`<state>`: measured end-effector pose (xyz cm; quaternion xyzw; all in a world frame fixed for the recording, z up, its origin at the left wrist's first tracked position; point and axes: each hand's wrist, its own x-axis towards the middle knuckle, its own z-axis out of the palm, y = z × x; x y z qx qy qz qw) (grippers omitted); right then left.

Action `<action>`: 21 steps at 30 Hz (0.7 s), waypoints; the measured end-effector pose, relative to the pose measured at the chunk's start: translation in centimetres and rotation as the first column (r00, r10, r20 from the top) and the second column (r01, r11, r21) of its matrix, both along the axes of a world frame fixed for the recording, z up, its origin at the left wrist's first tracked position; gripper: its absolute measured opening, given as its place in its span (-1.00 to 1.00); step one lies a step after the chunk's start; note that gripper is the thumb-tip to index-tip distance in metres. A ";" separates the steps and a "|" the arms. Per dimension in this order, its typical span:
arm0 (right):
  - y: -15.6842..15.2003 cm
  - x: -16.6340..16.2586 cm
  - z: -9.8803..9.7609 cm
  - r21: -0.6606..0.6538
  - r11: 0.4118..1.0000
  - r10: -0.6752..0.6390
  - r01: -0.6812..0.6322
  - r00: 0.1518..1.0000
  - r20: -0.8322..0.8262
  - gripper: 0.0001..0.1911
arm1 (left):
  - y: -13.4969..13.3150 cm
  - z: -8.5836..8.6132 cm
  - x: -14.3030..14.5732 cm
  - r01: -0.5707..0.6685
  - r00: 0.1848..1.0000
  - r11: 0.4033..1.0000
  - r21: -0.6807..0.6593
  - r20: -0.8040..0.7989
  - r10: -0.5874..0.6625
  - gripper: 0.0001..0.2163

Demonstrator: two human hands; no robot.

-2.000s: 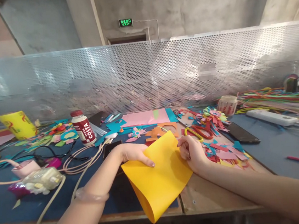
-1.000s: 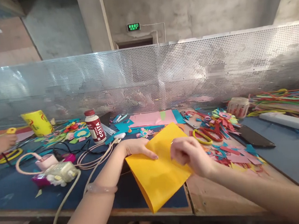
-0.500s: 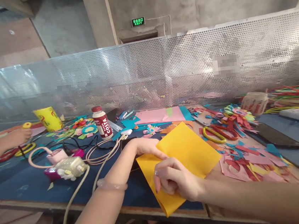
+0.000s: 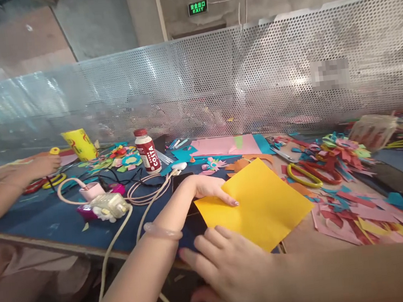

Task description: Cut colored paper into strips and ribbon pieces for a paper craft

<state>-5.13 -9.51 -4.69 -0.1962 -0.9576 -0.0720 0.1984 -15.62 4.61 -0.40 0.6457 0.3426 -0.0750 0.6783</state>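
A sheet of yellow paper (image 4: 260, 202) is held above the front of the table, one corner pointing away from me. My left hand (image 4: 212, 188) grips its left side, thumb flat on top and the other fingers hidden underneath. Just below the paper's near edge, my right hand (image 4: 231, 268) has its fingers loosely bent and apart, the thumb away from them. It overlaps the paper's lower edge in view; I cannot tell whether it touches. A translucent bracelet (image 4: 162, 232) is on my left wrist.
Red-and-yellow scissors (image 4: 305, 176) and paper scraps (image 4: 359, 211) lie to the right, near a dark phone (image 4: 399, 178). A Costa bottle (image 4: 147, 152), cables and a power adapter (image 4: 110, 206) stand left. Another person's hand (image 4: 42, 165) is at far left. A perforated metal panel (image 4: 195, 89) runs behind.
My right hand has come off the paper's lower part and moved down towards me, its fingers uncurling. The paper's near flap, hanging low before, no longer shows. The view has shifted slightly.
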 end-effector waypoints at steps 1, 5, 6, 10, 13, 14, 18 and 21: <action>0.0 0.0 0.0 0.036 0.999 0.020 -0.020 1.000 -0.010 -0.38 | -0.1 0.0 0.0 0.001 1.000 1.000 -0.006 0.014 -0.001 -0.66; 0.1 0.5 0.0 0.029 1.000 0.001 -0.001 1.000 0.022 -0.21 | -0.3 0.1 0.0 0.014 0.999 1.000 -0.002 0.044 -0.014 -0.68; 0.1 0.5 0.0 0.027 1.000 -0.003 0.002 0.999 0.040 -0.18 | -0.3 0.1 0.0 0.016 0.999 1.000 0.000 0.045 -0.016 -0.69; 0.1 0.4 -0.2 0.049 0.999 0.002 -0.006 0.997 0.077 -0.15 | -0.5 0.2 0.0 0.006 0.999 1.000 0.011 0.041 -0.006 -0.72; -0.1 0.4 0.4 0.061 0.998 0.019 -0.021 0.999 0.044 -0.21 | -0.7 0.5 -0.2 -0.009 0.998 0.999 0.039 0.067 0.006 -0.71; -0.1 0.7 0.9 0.067 0.997 0.039 -0.041 0.999 0.024 -0.25 | -0.6 0.6 -0.4 -0.019 0.995 0.998 0.058 0.097 0.013 -0.71; 0.1 3.2 3.4 0.132 0.990 0.067 -0.049 0.989 -0.134 -0.50 | -0.4 1.5 -1.0 -0.144 0.957 0.971 0.191 0.276 0.088 -0.66; 1.4 6.3 4.6 0.157 0.953 -0.149 0.260 0.850 -0.506 -0.48 | -0.2 2.0 -1.1 -0.312 0.886 0.920 0.238 0.423 0.191 -0.60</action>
